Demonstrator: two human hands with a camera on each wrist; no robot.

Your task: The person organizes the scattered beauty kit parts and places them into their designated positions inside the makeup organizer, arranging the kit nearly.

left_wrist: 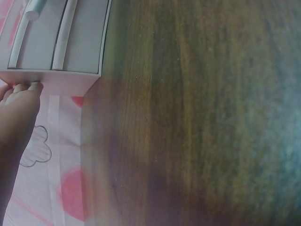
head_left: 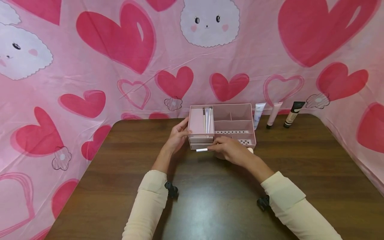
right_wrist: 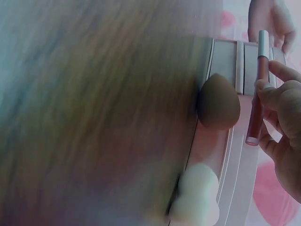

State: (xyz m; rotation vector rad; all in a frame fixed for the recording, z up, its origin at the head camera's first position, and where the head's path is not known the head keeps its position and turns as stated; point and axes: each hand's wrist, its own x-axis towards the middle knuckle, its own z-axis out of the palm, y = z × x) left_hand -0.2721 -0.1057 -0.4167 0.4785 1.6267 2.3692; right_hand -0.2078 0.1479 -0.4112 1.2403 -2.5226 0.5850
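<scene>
A pink desk organizer (head_left: 196,116) stands at the table's back edge. My left hand (head_left: 176,137) holds its left side, the fingers against the outer wall; in the left wrist view the hand (left_wrist: 19,110) is partly cut off. My right hand (head_left: 231,150) pinches a lip gloss tube (right_wrist: 257,101) just in front of the drawers (head_left: 200,140). The tube has a white cap (head_left: 202,150) pointing left and a clear reddish body. Below it in the right wrist view, a brown makeup sponge (right_wrist: 218,103) and a cream one (right_wrist: 195,195) sit by the organizer's front.
Several slim makeup brushes (head_left: 207,120) lie in the organizer's upper left section. To its right stand a white tube (head_left: 258,115), a pink tube (head_left: 274,115) and a black-capped tube (head_left: 294,114). A pink heart-print cloth (head_left: 198,60) hangs behind the wooden table (head_left: 120,186).
</scene>
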